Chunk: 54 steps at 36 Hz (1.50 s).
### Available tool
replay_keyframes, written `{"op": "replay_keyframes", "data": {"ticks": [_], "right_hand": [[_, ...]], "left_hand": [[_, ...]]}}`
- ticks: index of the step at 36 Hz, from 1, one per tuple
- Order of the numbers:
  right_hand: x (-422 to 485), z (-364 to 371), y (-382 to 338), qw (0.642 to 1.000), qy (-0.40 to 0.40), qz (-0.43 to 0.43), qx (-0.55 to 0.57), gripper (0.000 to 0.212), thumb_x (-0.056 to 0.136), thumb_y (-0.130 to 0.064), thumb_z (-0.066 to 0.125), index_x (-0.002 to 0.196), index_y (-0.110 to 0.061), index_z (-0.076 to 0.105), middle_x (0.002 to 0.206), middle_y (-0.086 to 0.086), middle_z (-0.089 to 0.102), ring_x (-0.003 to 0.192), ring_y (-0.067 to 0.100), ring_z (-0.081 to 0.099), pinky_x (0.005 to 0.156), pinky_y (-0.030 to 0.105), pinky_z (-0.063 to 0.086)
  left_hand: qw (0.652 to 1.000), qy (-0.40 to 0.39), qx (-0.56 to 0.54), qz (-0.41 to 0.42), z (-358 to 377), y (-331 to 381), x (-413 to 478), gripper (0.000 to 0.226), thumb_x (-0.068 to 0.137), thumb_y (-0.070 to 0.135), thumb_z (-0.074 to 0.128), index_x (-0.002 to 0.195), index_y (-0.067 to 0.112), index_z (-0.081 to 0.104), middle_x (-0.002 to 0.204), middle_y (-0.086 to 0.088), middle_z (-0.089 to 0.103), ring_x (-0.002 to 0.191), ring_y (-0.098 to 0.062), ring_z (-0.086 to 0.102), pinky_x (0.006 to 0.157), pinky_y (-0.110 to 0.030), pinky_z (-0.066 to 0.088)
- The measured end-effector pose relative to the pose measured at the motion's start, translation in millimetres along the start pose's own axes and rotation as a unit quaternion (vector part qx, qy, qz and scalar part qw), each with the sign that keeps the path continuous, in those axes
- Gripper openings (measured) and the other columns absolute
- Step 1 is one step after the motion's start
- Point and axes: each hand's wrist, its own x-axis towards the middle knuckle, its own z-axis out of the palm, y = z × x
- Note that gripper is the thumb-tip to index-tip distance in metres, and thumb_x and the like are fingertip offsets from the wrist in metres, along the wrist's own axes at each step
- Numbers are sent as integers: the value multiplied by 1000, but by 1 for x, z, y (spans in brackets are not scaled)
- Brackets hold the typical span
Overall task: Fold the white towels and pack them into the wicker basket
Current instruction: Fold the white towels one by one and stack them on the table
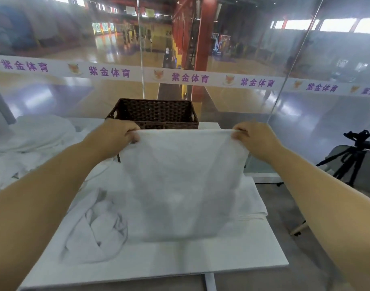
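At the left edge of the frame a heap of towels (33,139) lies loose, and at lower left a crumpled towel (95,227) sits on the white table (179,261). My left hand (116,135) pinches the upper left corner of the white towel (179,181), which hangs stretched across the centre. Behind it, at upper centre, stands the wicker basket (154,112). My right hand (255,139) pinches the towel's upper right corner. At far right a black tripod (352,156) stands on the floor.

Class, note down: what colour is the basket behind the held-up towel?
Dark brown woven wicker basket, seen best in the head view, its only view.
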Motion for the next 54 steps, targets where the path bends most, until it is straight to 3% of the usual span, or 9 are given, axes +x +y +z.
{"op": "replay_keyframes", "data": {"ticks": [8,13,18,21,28,37,42,48,54], "right_hand": [[-15,-15,1,994,98,-54,19,18,95,-14,53,98,-9,70,85,-1,60,84,23,55,73,24,35],[-59,12,18,998,-17,-35,49,15,93,-18,58,98,-12,71,83,-6,62,73,12,54,65,11,35],[-112,86,43,981,-190,15,35,14,93,-27,58,91,-18,68,85,-9,65,78,10,56,65,18,37],[-138,121,52,963,-259,48,45,12,94,-27,58,89,-21,67,81,-13,61,79,10,54,63,13,37],[-156,155,58,937,-337,73,55,23,93,-30,57,72,-36,53,74,-13,58,70,0,50,61,16,36],[-119,176,58,943,-299,130,70,12,94,-27,55,91,-21,65,91,-1,66,82,18,59,72,32,46],[-80,200,58,954,-260,145,27,13,95,-25,54,98,-17,63,94,3,63,85,22,56,70,32,45],[-38,231,63,953,-247,178,-18,14,97,-25,50,99,-18,62,94,4,62,81,21,52,69,30,41],[-11,262,72,938,-270,208,-65,14,99,-21,48,102,-16,61,91,-4,54,83,17,51,69,27,40]], "left_hand": [[999,31,-1,38,-16,11,-15,11,92,24,57,94,23,68,75,7,61,62,-3,49,57,-14,35],[997,-62,-23,42,14,-4,-50,15,90,25,62,85,40,63,80,14,67,71,-5,56,65,-16,39],[983,-182,-26,10,80,-30,-88,15,88,23,63,81,35,68,77,34,62,81,13,54,65,-9,37],[967,-255,-17,-15,121,-41,-114,16,88,22,60,77,30,67,84,18,68,78,2,57,65,-9,40],[948,-308,-19,-78,173,-61,-146,14,89,25,55,81,28,66,83,16,65,81,-4,57,76,-27,46],[955,-263,-43,-133,189,-80,-116,18,91,25,52,77,32,62,84,10,66,80,-11,58,72,-28,47],[963,-228,-44,-140,202,-90,-74,14,91,15,53,92,16,67,88,1,66,79,-18,55,59,-18,35],[951,-242,-55,-182,229,-115,-27,15,90,15,52,98,16,64,98,-4,66,86,-23,59,75,-31,47],[945,-269,-59,-177,267,-140,5,13,90,16,53,98,14,63,99,-4,64,85,-19,54,70,-26,39]]}}
